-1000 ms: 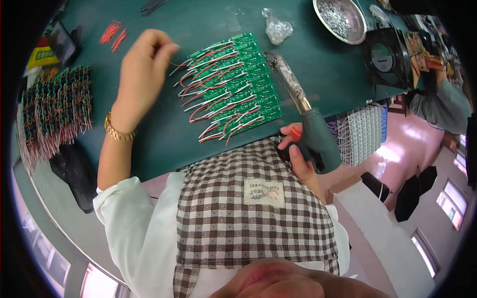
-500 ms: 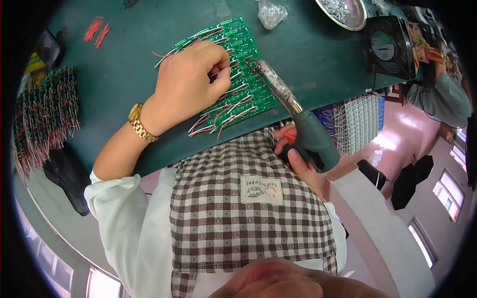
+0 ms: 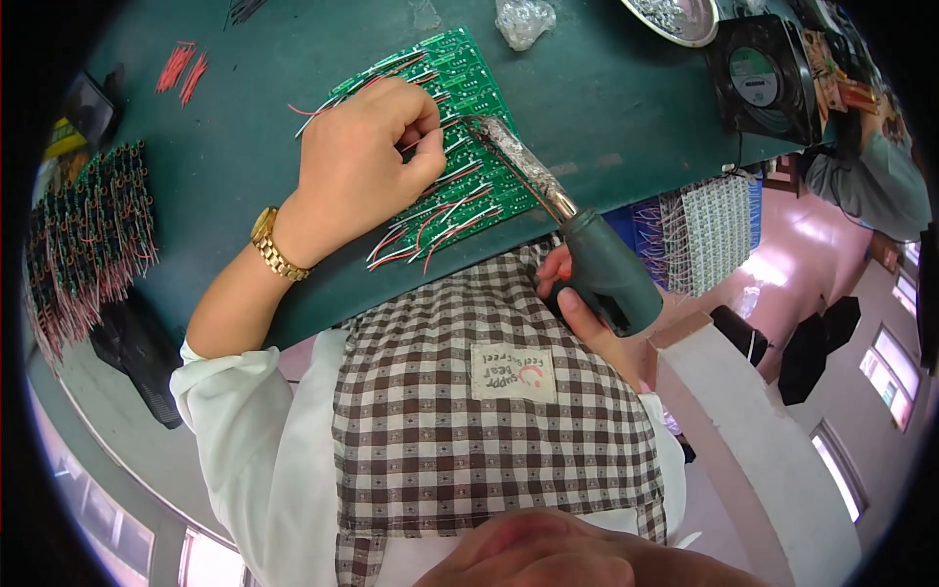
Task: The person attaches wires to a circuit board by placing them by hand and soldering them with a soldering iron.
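Observation:
A green circuit board lies on the table, with rows of thin red and white wires across it. Over its left part, my left hand is closed in a pinch on a thin wire near the board's middle; the fingertips partly hide it. My right hand grips a soldering gun with a dark green body, below the table's front edge. Its silvery barrel points up and left, and the blackened tip is at the board just right of my left fingertips. Whether the tip touches the board I cannot tell.
Short red wires lie at the back left, and wired boards are stacked at the left. A crumpled plastic bag, a metal bowl and a black fan stand at the back right. Another person's sleeve shows far right.
The soldering gun has shifted slightly left, its tip now closer to my left fingertips. My left hand keeps its pinch over the board. The whole view has shifted slightly.

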Demonstrator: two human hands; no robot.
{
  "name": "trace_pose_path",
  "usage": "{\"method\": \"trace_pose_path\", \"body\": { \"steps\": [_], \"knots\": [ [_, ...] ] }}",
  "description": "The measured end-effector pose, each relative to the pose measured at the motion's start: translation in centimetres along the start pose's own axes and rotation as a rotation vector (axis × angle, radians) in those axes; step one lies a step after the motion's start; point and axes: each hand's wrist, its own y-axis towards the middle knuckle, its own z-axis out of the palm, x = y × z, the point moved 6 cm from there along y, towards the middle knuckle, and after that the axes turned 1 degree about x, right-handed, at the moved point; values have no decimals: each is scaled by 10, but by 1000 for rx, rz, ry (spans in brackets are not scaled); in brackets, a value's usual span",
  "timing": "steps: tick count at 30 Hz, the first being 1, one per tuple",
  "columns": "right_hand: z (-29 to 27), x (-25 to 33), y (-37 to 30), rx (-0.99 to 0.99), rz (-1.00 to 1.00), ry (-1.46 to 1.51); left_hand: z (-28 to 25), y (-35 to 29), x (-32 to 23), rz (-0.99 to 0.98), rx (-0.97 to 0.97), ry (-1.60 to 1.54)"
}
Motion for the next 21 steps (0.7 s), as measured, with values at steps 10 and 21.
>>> {"method": "trace_pose_path", "body": {
  "steps": [10,21],
  "knots": [
    [-6,-3,-7,-116,-71,-45,1,-1,-7,-9,-4,20],
    [-10,-11,-12,-159,-106,-18,6,-4,-7,-22,2,-10]
  ]
}}
